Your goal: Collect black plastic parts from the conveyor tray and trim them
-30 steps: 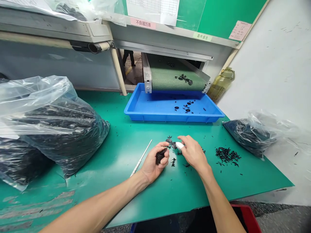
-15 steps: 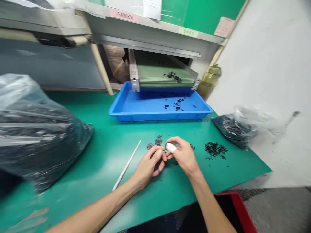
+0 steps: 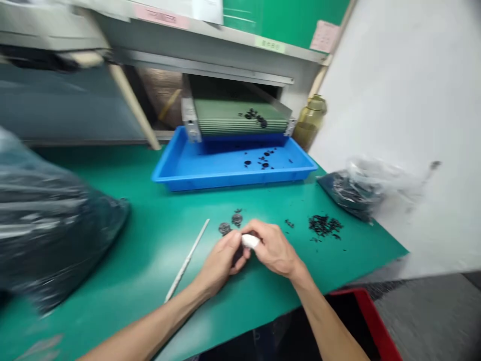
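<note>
My left hand (image 3: 222,255) is closed around a dark part (image 3: 237,254), mostly hidden by the fingers. Against its fingertips, my right hand (image 3: 271,245) is curled in a pinch, a white wrap (image 3: 251,241) on its thumb. Whatever sits between the right fingertips is hidden. Just beyond the hands, two black round parts (image 3: 237,219) lie on the green table (image 3: 150,250), with small black bits (image 3: 289,223) to the right. A thin white stick (image 3: 187,260) rests left of my left forearm.
A blue tray (image 3: 225,177) stands under the end of a green conveyor belt (image 3: 225,108); both carry black parts. Large filled bag (image 3: 67,220) at left, smaller bag (image 3: 347,193) at right. A pile of black pieces (image 3: 325,225), a yellowish bottle (image 3: 310,120) and a red bin (image 3: 376,321) are rightward.
My view has shifted, so the scene sits further left. My right hand has turned over and closed in against the left; the dark round part seen at its fingertips before is now hidden.
</note>
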Tool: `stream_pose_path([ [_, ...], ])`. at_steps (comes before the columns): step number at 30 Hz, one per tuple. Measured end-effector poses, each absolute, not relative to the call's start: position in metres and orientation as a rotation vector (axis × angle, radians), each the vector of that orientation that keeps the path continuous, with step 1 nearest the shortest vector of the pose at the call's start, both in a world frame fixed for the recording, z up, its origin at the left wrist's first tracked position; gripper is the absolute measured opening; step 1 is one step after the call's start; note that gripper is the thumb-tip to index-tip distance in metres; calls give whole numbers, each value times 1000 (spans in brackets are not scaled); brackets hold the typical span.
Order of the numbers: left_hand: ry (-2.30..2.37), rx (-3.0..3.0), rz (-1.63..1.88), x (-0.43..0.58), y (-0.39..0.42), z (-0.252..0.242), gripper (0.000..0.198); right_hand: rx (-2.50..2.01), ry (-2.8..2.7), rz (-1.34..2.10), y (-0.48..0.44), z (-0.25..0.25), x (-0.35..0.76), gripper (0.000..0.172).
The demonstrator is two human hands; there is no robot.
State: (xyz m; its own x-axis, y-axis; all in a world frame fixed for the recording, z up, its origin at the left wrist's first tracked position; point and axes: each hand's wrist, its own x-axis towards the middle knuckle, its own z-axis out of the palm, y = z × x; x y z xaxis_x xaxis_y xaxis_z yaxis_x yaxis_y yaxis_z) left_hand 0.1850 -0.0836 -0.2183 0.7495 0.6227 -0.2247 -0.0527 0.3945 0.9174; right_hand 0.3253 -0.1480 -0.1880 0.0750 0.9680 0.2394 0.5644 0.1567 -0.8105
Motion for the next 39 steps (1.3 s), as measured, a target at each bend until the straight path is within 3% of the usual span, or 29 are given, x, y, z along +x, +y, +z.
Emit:
stream_pose_path([
  [5,586,954,476,183,-81,-217,37,-1629,-1420,612,-138,-201,316,15],
  [8,543,836,542,180,-77,-215,33,-1747,-1498,605,-124,-200,321,24],
  [13,551,648,705,177,-65,-214,17,-2064,-1871,293,-89,-191,326,46],
  [20,531,585,765,176,-61,-214,26,-2085,-1929,343,-81,-195,333,22],
  [23,554,669,757,178,-64,-215,19,-2043,-1792,399,-96,-197,341,24],
  [26,578,833,706,181,-68,-217,24,-1774,-1525,685,-112,-196,339,30],
  [28,583,931,653,183,-71,-217,26,-1601,-1379,794,-121,-194,333,26],
  [32,620,1014,613,183,-75,-218,25,-1579,-1304,726,-131,-195,320,13],
  [39,615,1009,540,182,-72,-218,35,-1575,-1312,709,-134,-198,320,6],
])
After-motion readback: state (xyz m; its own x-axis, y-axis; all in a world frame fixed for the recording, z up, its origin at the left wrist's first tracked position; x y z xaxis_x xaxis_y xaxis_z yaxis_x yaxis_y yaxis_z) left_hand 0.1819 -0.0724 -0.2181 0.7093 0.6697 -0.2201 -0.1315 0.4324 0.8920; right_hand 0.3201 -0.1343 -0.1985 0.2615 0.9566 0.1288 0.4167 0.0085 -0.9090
